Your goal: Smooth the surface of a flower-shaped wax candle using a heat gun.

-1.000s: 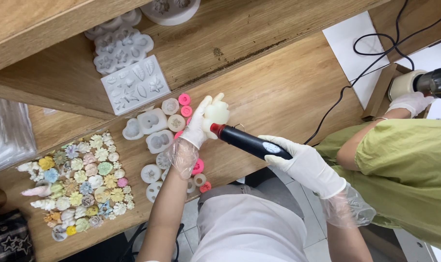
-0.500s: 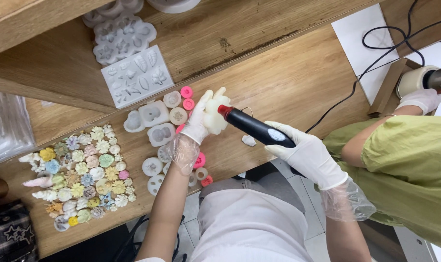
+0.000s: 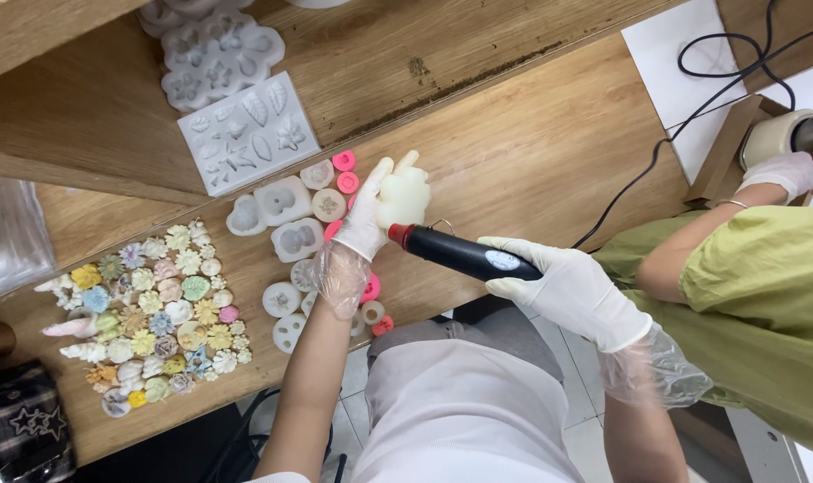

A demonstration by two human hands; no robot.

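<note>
My left hand, in a thin clear glove, holds a white silicone mould up above the wooden table. In my right hand, gloved in white, is a black corded hand tool with a red tip. That tip touches the lower edge of the mould. Small white and pink moulds lie on the table just left of my left hand.
Several small pastel flower pieces lie in rows at the left. Flat white mould sheets rest on the raised shelf. A person in a green top works at the right with a gloved hand on a tool. A black cable crosses the table.
My left hand has turned the white mould and brought it closer to the tool. The tool's red tip has moved in against the mould. The view has shifted slightly.
</note>
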